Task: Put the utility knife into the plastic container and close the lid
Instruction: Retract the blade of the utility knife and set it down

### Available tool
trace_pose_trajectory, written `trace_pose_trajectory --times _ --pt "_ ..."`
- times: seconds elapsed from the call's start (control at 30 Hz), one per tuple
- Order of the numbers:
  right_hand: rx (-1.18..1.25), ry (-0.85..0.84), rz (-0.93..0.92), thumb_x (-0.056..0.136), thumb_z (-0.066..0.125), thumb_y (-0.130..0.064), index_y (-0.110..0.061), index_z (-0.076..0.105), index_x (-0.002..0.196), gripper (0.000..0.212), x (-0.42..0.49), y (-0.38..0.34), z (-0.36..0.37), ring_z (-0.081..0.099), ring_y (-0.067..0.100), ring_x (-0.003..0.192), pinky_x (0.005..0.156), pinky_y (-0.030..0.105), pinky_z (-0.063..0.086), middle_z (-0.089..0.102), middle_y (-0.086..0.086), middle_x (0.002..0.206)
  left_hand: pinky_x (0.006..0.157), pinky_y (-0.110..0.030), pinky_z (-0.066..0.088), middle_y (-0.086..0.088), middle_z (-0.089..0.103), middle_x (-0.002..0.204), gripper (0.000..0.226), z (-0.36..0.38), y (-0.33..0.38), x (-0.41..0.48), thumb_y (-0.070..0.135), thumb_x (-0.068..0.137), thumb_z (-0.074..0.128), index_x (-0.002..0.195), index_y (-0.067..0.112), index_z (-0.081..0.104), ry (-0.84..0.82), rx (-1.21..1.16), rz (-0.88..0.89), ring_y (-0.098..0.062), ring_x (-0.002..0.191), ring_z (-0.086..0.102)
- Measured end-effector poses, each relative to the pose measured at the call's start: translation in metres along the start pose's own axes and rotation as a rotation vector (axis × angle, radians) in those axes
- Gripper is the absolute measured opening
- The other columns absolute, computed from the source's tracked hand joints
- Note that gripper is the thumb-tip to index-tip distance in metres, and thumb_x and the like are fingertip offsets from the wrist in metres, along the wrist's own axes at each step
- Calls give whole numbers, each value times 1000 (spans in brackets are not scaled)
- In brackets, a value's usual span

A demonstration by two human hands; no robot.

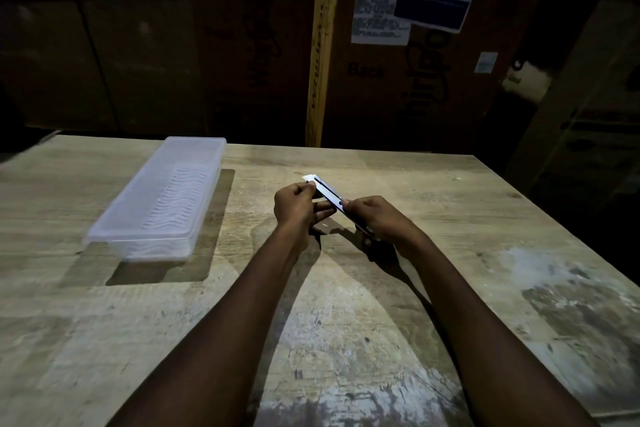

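You hold a utility knife (323, 191) in both hands over the table (450, 218).

Your left hand (294, 206) pinches its tip and your right hand (375, 217) grips its handle, likely steadying it; the lidded container (162, 198) sits at ten o'clock.

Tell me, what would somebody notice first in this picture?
Probably the two hands in the middle of the table, the left hand and right hand holding a shiny utility knife between them. Next, the long clear plastic container on the left, lid on.

a dim storeroom: stacked cardboard boxes (398, 80) behind a worn wooden table (381, 305)
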State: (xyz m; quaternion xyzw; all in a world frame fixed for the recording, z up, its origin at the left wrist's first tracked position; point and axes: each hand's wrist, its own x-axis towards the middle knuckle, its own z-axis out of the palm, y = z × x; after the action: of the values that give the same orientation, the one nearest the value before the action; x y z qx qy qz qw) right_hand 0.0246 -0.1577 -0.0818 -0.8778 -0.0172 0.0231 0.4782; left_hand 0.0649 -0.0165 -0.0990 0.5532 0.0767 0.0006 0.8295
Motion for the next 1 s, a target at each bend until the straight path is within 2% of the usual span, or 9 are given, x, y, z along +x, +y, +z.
trace_pose_trajectory --times 0.13,0.3,0.4,0.5,0.63,0.8,0.93,1.0 --pt "11 -16 -10 99 51 -34 -15 51 62 41 -2 1 -1 38 16 46 48 29 29 42 4 57 59 -35 61 -22 68 96 24 -4 3 2 11 92 50 106 -7 60 26 -15 16 -26 59 71" --pt "68 -55 9 99 51 -29 -11 54 69 36 -6 -1 -1 49 18 46 46 25 42 51 7 59 60 -36 61 -21 67 95 18 -7 5 4 11 93 49 99 -2 60 49 -19 39 -25 58 70" --pt "35 -50 11 101 45 -26 -10 53 75 32 -8 -4 -1 40 14 49 46 25 32 46 4 61 62 -37 61 -22 67 98 19 -5 4 3 11 93 49 100 -2 60 58 -18 47 -28 61 70" --pt "150 -42 15 101 40 -18 -11 49 77 27 -6 -3 1 29 13 47 45 28 21 37 4 60 60 -36 61 -24 66 101 20 -2 4 2 10 94 47 101 -4 60 61 -33 51 -32 65 69" --pt "160 -1 -3 98 39 -11 -12 44 70 29 -5 -5 2 28 14 44 40 23 20 35 5 57 54 -32 60 -24 66 100 21 0 3 0 9 94 46 100 -5 60 63 -78 12 -27 62 69" --pt "-224 211 -167 97 49 -22 -15 48 72 26 0 9 5 42 16 54 54 32 29 48 1 60 60 -31 61 -15 69 93 27 1 -2 -6 16 92 54 107 -6 60 24 -171 -14 -26 74 71" --pt "-504 352 -277 95 52 -30 -21 56 95 10 1 13 5 52 22 59 52 32 34 58 3 69 67 -35 62 -9 72 90 31 6 -3 -12 22 84 65 106 0 64 -24 -117 -21 -28 79 73" --pt "-655 413 -355 92 56 -32 -24 61 103 14 0 12 4 56 23 66 54 31 41 62 2 78 70 -35 62 -11 72 93 31 7 -3 -13 20 84 66 108 0 65 -28 -93 -20 -27 80 73"
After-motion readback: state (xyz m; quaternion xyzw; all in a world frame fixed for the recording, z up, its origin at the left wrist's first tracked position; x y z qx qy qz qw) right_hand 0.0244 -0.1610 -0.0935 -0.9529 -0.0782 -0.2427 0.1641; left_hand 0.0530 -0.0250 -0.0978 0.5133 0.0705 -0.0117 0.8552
